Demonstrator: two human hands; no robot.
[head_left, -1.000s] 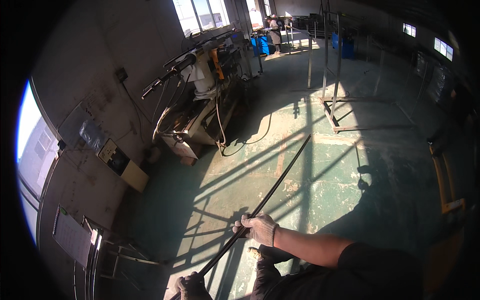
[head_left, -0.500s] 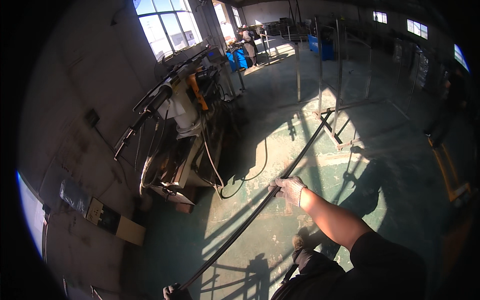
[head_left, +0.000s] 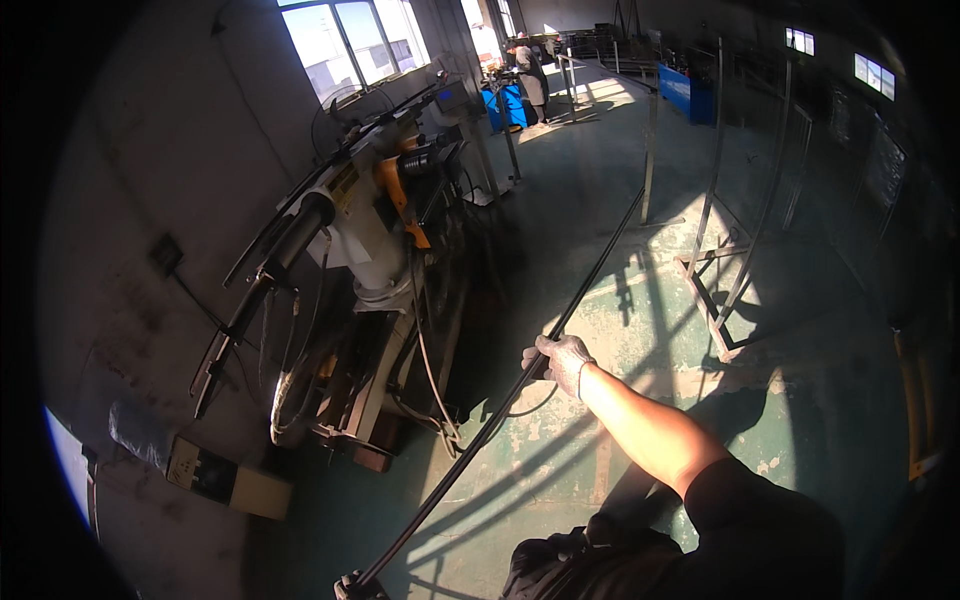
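A long, thin dark metal rod or tube (head_left: pixel 462 456) slants from the lower left up toward the middle of the head view; it may be more than one lying together. My right hand (head_left: pixel 562 362), in a pale work glove, is closed around it near its middle. At the bottom edge my left hand (head_left: pixel 358 586), also gloved, grips the near end and is partly cut off. The far end reaches up in front of a thin upright post (head_left: pixel 649 160).
A large machine (head_left: pixel 345 215) with a grey head, orange part and hanging hoses stands left. An upright metal frame (head_left: pixel 715 310) is on the right. A control box (head_left: pixel 225 475) sits by the wall. Another person (head_left: pixel 530 80) stands far off beside a blue cabinet (head_left: pixel 505 107).
My view has turned, and the metal frame now sits farther right, with the rod's far end away from it. Both hands keep their hold on the rod.
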